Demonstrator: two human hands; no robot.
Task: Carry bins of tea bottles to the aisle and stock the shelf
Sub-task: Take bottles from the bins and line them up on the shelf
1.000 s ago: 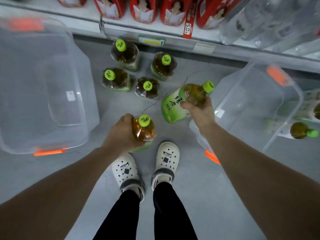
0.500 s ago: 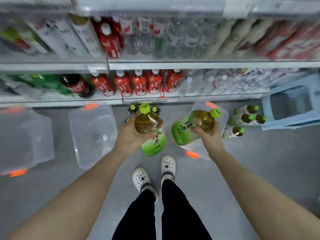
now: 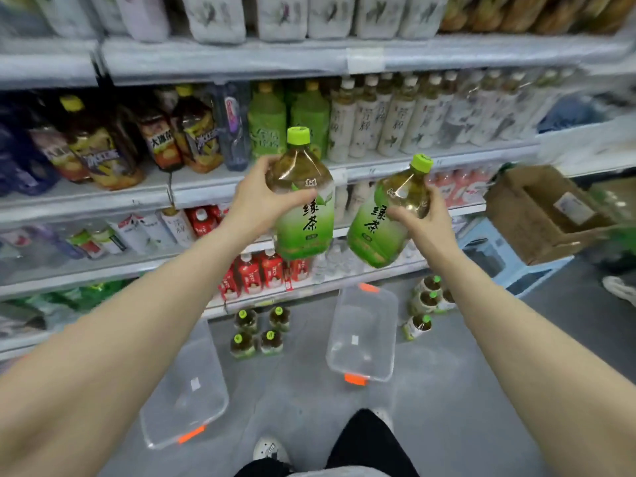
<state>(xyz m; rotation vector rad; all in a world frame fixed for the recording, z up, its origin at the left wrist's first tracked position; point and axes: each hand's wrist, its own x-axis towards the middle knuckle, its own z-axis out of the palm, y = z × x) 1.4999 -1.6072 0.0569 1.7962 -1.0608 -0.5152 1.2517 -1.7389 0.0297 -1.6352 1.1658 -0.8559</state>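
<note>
My left hand grips a large green tea bottle by its shoulder, held upright in front of the shelves. My right hand grips a second green tea bottle, tilted with its green cap to the upper right. Both are raised near the shelf row that holds matching green-label bottles. Several more tea bottles stand on the floor below. Two clear bins with orange latches lie on the floor, one to the right and one to the left.
Other small bottles stand on the floor right of the bin. A cardboard box sits on a blue stool at the right. Another person's shoe shows at the far right. My own feet are at the bottom.
I have stood up from the floor. Both hands lifted their bottles from near floor level to the middle shelf height, and the view swung up to the shelves.
</note>
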